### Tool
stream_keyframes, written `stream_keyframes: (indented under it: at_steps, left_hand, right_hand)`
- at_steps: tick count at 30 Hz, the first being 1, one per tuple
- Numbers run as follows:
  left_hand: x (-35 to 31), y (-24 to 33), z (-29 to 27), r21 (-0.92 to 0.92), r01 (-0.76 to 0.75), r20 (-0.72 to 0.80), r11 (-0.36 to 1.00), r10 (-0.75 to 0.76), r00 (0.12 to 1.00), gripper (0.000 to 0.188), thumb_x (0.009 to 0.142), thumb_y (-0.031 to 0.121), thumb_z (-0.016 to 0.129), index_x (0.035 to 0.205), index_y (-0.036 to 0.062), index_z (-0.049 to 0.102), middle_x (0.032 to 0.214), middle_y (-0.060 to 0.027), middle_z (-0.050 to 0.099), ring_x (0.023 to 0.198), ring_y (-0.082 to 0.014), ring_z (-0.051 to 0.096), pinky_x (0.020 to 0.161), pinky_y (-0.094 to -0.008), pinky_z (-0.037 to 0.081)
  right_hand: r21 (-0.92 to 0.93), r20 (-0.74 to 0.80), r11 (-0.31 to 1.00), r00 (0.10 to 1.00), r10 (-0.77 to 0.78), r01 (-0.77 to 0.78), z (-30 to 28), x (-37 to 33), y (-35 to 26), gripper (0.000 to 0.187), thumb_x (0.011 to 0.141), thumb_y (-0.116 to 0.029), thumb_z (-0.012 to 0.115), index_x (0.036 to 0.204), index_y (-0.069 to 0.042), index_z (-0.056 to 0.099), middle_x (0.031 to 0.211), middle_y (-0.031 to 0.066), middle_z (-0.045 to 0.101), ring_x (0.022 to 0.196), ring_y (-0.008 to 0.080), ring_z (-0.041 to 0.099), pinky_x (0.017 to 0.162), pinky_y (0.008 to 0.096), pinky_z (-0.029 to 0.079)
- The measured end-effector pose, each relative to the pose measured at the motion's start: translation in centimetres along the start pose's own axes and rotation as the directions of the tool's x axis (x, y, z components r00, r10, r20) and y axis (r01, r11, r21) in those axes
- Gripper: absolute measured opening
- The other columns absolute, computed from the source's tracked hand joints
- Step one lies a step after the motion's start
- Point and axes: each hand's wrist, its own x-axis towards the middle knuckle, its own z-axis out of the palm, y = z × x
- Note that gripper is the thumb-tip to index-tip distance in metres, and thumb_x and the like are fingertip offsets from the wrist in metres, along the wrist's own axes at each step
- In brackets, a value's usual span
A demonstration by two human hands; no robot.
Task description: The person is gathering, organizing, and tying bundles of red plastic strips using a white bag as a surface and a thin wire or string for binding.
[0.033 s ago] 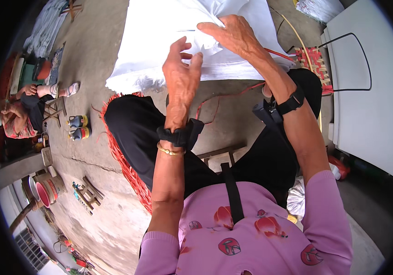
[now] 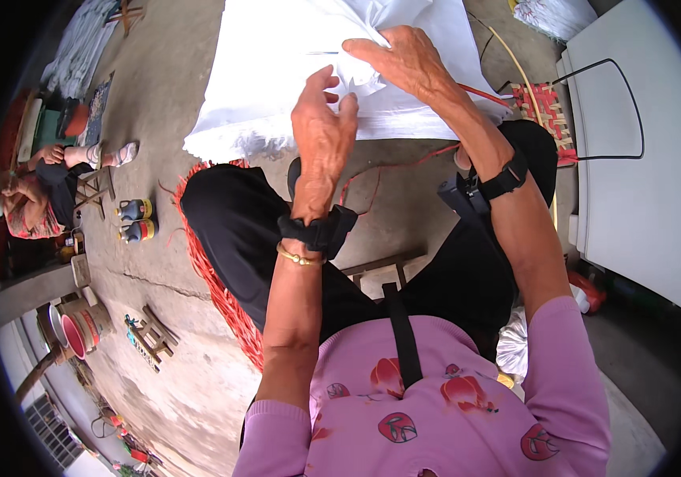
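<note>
At the upper middle of the frame, the left hand (image 2: 321, 131) is half open, its fingers (image 2: 326, 79) loosely curled with the tips against the near edge of a large white woven sack (image 2: 277, 71); whether it pinches the cloth cannot be told. Its forearm rises straight from the lower edge, with a black strap and a gold bangle (image 2: 297, 257) at the wrist. The right hand (image 2: 404, 60) lies a little higher and to the right, palm down, fingers pressed together and closed on a bunched fold of the sack. Its arm slants in from the lower right, bent at the elbow. The sack spreads over the concrete floor (image 2: 158, 262) at the top centre. A red cord (image 2: 404, 165) trails below it.
</note>
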Motion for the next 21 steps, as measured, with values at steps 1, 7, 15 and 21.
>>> stream_keyframes:
  at_steps: [1, 7, 15, 21]
  left_hand:
    - [0.2, -0.2, 1.0, 0.096, -0.007, 0.018, 0.995, 0.005, 1.0, 0.043, 0.075, 0.011, 0.063, 0.115, -0.0018, 0.052, 0.099, -0.0178, 0.062, 0.079, -0.0265, 0.062, 0.067, -0.0379, 0.049]
    - [2.8, -0.8, 3.1, 0.319, 0.193, -0.2, 0.928, -0.133, 0.971, 0.024, 0.072, 0.008, 0.063, 0.095, 0.0015, 0.062, 0.077, -0.0192, 0.066, 0.073, -0.0373, 0.063, 0.067, -0.0419, 0.05]
    - [1.2, -1.3, 0.6, 0.501, 0.121, -0.053, 0.857, -0.109, 0.993, 0.018, 0.076, 0.01, 0.062, 0.092, 0.0029, 0.059, 0.073, -0.0198, 0.065, 0.071, -0.0373, 0.063, 0.063, -0.0438, 0.049]
    - [1.9, -1.7, -0.1, 0.632, -0.024, 0.007, 0.774, 0.025, 1.0, 0.024, 0.076, 0.008, 0.061, 0.099, 0.0051, 0.055, 0.07, -0.019, 0.064, 0.067, -0.0376, 0.063, 0.061, -0.0456, 0.049]
  right_hand:
    - [0.003, -0.016, 1.0, 1.0, -0.006, 0.006, -0.1, 0.1, -0.1, 0.052, 0.073, -0.048, 0.062, 0.056, 0.001, 0.057, 0.049, 0.0142, 0.054, 0.047, 0.0273, 0.054, 0.052, 0.0401, 0.045]
    - [-0.126, -0.116, 0.983, 0.982, -0.146, 0.131, -1.4, 0.2, 0.3, 0.051, 0.073, -0.042, 0.062, 0.049, 0.0, 0.047, 0.044, 0.015, 0.048, 0.042, 0.0274, 0.046, 0.048, 0.0408, 0.042]
    - [-0.456, 0.055, 0.819, 0.929, -0.365, 0.348, -2.3, -0.4, 0.9, 0.043, 0.074, -0.038, 0.062, 0.055, 0.0, 0.06, 0.043, 0.0142, 0.05, 0.04, 0.0254, 0.049, 0.042, 0.0372, 0.04]
    - [-0.573, 0.124, 0.688, 0.877, -0.464, 0.445, -2.2, -1.2, 0.8, 0.041, 0.073, -0.038, 0.061, 0.054, -0.001, 0.06, 0.045, 0.016, 0.051, 0.041, 0.0283, 0.051, 0.043, 0.0387, 0.04]
